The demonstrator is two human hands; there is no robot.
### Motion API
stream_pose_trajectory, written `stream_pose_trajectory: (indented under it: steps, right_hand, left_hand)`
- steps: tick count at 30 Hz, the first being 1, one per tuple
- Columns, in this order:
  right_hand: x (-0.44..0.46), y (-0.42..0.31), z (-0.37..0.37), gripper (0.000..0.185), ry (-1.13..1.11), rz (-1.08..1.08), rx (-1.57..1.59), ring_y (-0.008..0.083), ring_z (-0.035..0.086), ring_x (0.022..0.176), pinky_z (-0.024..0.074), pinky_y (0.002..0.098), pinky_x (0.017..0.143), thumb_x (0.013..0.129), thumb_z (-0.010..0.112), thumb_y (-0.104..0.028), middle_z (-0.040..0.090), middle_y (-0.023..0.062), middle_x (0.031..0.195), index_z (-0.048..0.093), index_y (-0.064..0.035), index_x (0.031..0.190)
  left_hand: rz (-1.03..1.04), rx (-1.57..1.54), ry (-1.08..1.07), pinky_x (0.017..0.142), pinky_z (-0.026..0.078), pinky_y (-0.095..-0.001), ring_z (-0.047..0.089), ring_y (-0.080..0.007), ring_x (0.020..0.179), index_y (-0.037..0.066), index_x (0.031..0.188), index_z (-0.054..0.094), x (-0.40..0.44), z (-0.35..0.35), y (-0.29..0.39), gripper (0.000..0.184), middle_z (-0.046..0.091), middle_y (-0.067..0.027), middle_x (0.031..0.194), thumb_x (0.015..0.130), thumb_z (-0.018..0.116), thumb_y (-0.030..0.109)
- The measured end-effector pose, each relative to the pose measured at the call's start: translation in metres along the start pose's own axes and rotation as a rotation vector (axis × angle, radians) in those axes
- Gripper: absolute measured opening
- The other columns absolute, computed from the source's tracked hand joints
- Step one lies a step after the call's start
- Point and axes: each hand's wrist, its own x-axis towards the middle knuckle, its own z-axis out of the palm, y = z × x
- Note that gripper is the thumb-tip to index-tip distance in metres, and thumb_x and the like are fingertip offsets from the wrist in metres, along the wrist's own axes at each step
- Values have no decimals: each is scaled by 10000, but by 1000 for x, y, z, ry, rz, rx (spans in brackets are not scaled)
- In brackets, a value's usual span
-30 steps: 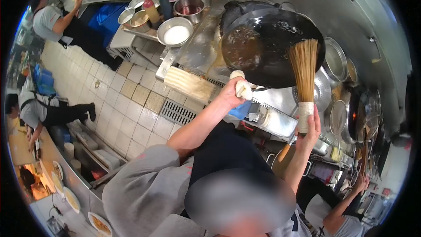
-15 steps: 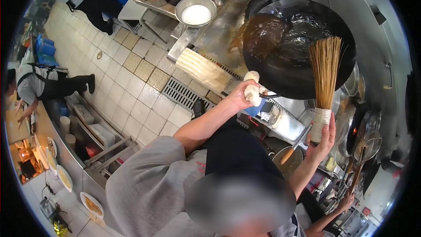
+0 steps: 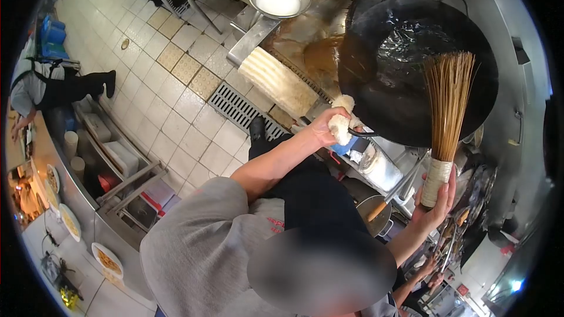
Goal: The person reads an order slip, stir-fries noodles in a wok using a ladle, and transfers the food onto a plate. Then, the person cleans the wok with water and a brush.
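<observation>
My left hand [image 3: 325, 128] is closed on a folded white cloth [image 3: 341, 130] at the near-left handle of a large black wok [image 3: 399, 108]. Dark, shiny liquid [image 3: 414, 41] lies in the wok. A brown, blurred patch [image 3: 329, 58] spans its left rim; I cannot tell whether this is liquid running over. In my right hand [image 3: 437, 199] is a bamboo wok brush [image 3: 449, 105], gripped by its cord-wrapped handle, bristles pointing away from me over the wok's right side. The bristle tips are above the wok; contact with its surface cannot be made out.
A metal bowl of white contents [image 3: 278, 1] stands beyond the stove's left edge. A ribbed pale block [image 3: 276, 81] lies along the front edge. Near my right arm is a wooden-handled tool [image 3: 377, 211] over a pot. Other people work at left [image 3: 44, 85] and lower right [image 3: 420, 273].
The view has shifted, so wok and brush appear further right. The brown patch now reaches further left past the wok's rim. Both hands keep their holds.
</observation>
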Motion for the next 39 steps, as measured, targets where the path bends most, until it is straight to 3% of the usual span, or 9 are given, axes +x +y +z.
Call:
stream_pose_trajectory:
  steps: [9, 18, 22, 26, 30, 34, 36, 38, 39]
  right_hand:
    - [-2, -20, 25, 561, -58, -4, 49, 203, 657, 759, 478, 211, 419, 916, 538, -198, 600, 236, 1096, 357, 71, 1374]
    - [-1, -18, 27, 581, -28, -34, 20, 189, 637, 706, 481, 215, 438, 908, 545, -200, 592, 250, 1109, 349, 90, 1371]
    - [0, 3, 6, 581, 14, -57, 25, 205, 652, 738, 500, 233, 448, 900, 568, -197, 604, 241, 1094, 365, 94, 1360]
    - [-9, 64, -19, 509, 413, -170, 110, 206, 657, 810, 513, 258, 489, 925, 569, -221, 630, 186, 1056, 414, -3, 1358]
    - [-30, 105, -33, 435, 690, 149, 171, 131, 598, 659, 426, 223, 442, 906, 614, -207, 640, 116, 954, 454, -104, 1297]
    - [-43, 156, -55, 466, 564, 381, 24, 125, 560, 509, 357, 209, 378, 875, 639, -226, 640, 53, 891, 483, -81, 1289]
    - [-48, 200, -78, 423, 524, 202, -336, 228, 620, 807, 497, 327, 739, 898, 617, -230, 645, 83, 925, 542, -22, 1259]
    - [-60, 188, -91, 454, 583, 170, -393, 241, 576, 996, 414, 392, 938, 919, 587, -253, 638, 173, 1080, 515, 41, 1257]
    - [-69, 185, -96, 453, 674, 150, -715, 256, 581, 1007, 419, 391, 928, 913, 585, -241, 634, 193, 1076, 512, 41, 1260]
  left_hand:
    - [-62, -98, -66, 841, 505, -524, 628, -359, 884, -91, 978, 542, -5, -14, 9, 310, 605, -255, 923, 738, 558, 103]
    - [-127, -130, 32, 838, 518, -505, 631, -359, 880, -19, 1005, 516, -7, -11, 10, 282, 590, -237, 913, 733, 553, 44]
    - [-127, -2, 69, 688, 564, -413, 646, -347, 839, -96, 930, 553, -8, -3, 13, 296, 606, -280, 930, 743, 560, 134]
    - [19, 242, 210, 563, 561, -361, 658, -277, 689, -47, 902, 594, 6, 23, 19, 246, 648, -221, 825, 761, 569, 152]
    - [194, 485, 357, 543, 536, -349, 650, -235, 651, 15, 860, 593, 49, 43, 11, 137, 642, -128, 758, 743, 606, 86]
    - [306, 688, 530, 531, 517, -335, 632, -197, 623, 68, 818, 578, 87, 59, 7, 85, 612, -53, 716, 746, 620, 52]
    - [243, 597, 479, 555, 521, -322, 632, -188, 636, 93, 803, 570, 108, 43, 18, 68, 610, -40, 716, 760, 608, 56]
    - [275, 646, 457, 587, 527, -322, 630, -184, 653, 107, 807, 562, 116, 32, 16, 57, 607, -35, 715, 779, 596, 70]
    - [272, 646, 459, 590, 527, -324, 630, -184, 657, 107, 814, 561, 119, 27, 17, 57, 608, -34, 717, 783, 594, 73]
